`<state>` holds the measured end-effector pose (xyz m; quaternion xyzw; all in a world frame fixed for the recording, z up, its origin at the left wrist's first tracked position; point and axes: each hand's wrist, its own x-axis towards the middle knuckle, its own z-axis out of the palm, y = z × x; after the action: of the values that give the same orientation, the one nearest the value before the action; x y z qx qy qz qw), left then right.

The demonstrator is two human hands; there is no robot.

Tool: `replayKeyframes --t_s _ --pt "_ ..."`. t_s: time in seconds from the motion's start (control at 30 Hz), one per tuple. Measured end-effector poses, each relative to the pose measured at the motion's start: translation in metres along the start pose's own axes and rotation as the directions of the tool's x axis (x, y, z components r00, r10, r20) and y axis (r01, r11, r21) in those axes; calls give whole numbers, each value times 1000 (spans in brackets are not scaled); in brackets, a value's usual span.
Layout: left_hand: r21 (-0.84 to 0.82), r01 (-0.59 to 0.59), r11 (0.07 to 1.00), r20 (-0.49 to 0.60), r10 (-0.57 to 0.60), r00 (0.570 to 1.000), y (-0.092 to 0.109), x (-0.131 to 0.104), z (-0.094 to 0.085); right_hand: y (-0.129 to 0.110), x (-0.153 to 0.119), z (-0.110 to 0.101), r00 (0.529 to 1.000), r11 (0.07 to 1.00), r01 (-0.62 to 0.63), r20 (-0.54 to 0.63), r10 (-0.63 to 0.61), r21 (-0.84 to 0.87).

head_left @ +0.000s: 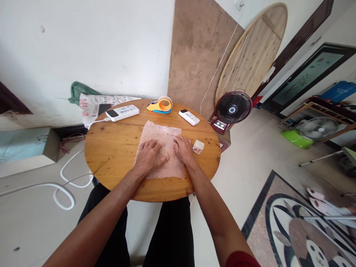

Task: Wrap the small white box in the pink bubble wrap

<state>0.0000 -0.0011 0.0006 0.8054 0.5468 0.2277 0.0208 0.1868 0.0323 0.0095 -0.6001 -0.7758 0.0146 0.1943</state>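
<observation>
A sheet of pinkish bubble wrap [164, 170] lies spread on the round wooden table [111, 148] in front of me. My left hand [149, 155] rests on its left part, palm down with fingers stretched out. On the right edge of the sheet lies my right hand [184, 148], also flat with its fingers extended. Just right of that hand is a small white box [198, 147] with red print. Beyond the sheet stands an orange and blue tape dispenser [160, 105] with a roll of tape.
A white device [124, 112] with a plugged-in cable sits at the table's back left, a smaller white device [189, 117] at the back right. A dark fan [232, 107] stands beyond the right edge. A round wooden board [253, 52] leans on the wall.
</observation>
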Motion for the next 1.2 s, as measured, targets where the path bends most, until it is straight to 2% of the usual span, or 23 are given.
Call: replayKeyframes --t_s 0.33,0.6,0.77,0.97,1.1,1.2 --pt "9 -7 1000 -11 7 1000 -1 0 1 0 1 0 1000 1000 -12 4 12 14" --pt "-7 -5 1000 -13 5 1000 -1 0 1 4 1 2 999 998 1 -37 2 70" --pt "-1 -3 1000 -10 3 1000 -1 -1 1 5 0 3 992 991 25 -125 -9 128" --pt "0 4 1000 -2 -4 1000 1 -1 -1 4 1 -2 965 967 119 -253 -60 225" --pt "0 -3 1000 -15 3 1000 2 0 -1 4 1 -12 944 949 143 -327 -46 281" --pt "1 -5 1000 -21 6 1000 1 -1 0 7 -2 -27 936 950 131 -350 -25 283"
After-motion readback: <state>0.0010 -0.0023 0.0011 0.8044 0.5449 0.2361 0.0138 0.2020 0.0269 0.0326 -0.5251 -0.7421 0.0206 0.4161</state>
